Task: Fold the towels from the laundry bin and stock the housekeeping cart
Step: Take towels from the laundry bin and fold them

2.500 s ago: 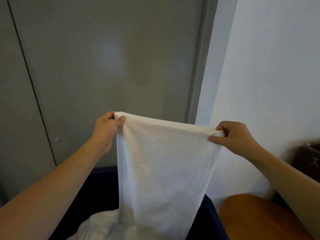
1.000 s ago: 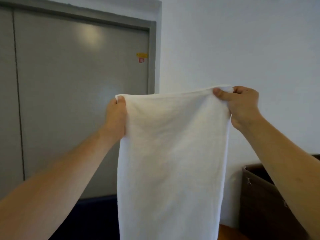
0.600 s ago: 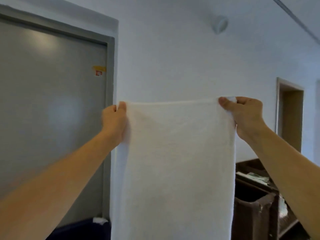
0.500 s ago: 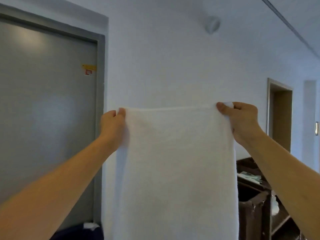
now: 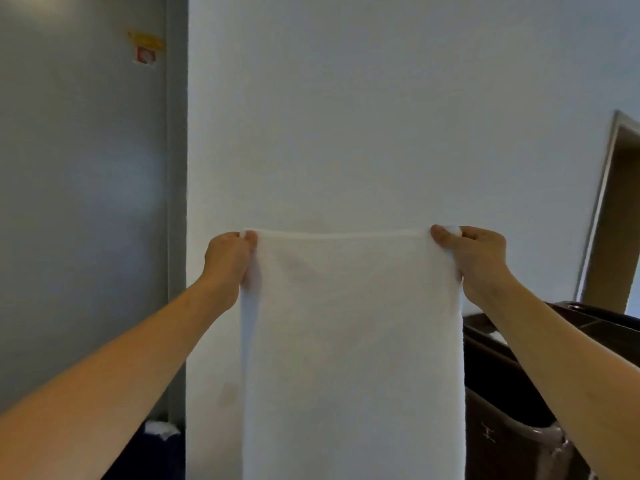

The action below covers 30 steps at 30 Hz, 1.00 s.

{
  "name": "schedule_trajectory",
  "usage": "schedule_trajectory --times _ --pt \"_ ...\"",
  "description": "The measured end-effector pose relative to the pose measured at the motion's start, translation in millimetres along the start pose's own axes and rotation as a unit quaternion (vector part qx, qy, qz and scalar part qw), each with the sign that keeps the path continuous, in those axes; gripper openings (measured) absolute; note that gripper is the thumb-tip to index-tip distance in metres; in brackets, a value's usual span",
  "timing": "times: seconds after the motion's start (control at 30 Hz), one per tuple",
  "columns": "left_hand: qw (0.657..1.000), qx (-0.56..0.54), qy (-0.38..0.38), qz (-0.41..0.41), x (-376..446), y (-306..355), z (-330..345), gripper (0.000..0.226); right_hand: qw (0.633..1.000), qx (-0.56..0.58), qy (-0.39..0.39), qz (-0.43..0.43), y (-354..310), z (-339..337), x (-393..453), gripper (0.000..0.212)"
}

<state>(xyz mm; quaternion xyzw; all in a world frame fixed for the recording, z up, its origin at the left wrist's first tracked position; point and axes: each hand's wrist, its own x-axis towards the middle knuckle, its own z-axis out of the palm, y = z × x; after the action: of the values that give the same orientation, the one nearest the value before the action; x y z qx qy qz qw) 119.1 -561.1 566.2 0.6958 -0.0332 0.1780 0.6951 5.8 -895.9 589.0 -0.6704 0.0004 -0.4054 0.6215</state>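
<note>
A white towel (image 5: 351,341) hangs flat in front of a pale wall (image 5: 346,116), its top edge stretched level. The left hand (image 5: 227,259) pinches the top left corner; the right hand (image 5: 476,258) pinches the top right one. Low right stands a dark cart (image 5: 512,386), its contents hidden. Low left, white cloth (image 5: 160,429) lies in a dark bin (image 5: 152,459) beside a grey door (image 5: 83,202).
</note>
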Motion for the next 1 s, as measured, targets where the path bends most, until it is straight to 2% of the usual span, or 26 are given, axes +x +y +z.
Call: schedule_trajectory --times 0.2,0.43,0.5,0.6,0.73,0.87,1.0 --pt "0.999 -0.005 0.032 -0.021 59.0 -28.5 13.7 0.025 0.998 0.015 -0.041 0.035 66.0 47.6 65.8 0.037" --pt "0.996 -0.054 0.052 -0.038 53.0 -55.6 36.6 0.032 0.993 0.06 -0.077 0.065 118.8 36.3 84.1 0.029" --pt "0.994 -0.074 0.06 -0.047 29.1 -69.5 44.8 0.028 0.99 0.071 -0.095 0.079 134.8 22.6 76.2 0.021" --pt "0.992 -0.072 0.078 -0.068 -24.6 -101.9 55.4 0.02 0.984 0.066 -0.118 0.114 167.8 -10.3 50.2 0.021" --pt "0.978 -0.081 0.123 -0.145 -128.1 -162.8 76.3 0.035 0.962 0.058 -0.175 0.201 226.2 -76.4 -9.5 0.013" --pt "0.948 -0.088 0.192 -0.237 -236.9 -221.8 101.6 0.018 0.932 0.004 -0.226 0.283 286.6 -145.6 -77.3 0.014" --pt "0.898 -0.064 0.249 -0.358 -337.9 -280.7 117.9 0.02 0.888 -0.042 -0.259 0.378 329.6 -213.4 -142.2 0.012"
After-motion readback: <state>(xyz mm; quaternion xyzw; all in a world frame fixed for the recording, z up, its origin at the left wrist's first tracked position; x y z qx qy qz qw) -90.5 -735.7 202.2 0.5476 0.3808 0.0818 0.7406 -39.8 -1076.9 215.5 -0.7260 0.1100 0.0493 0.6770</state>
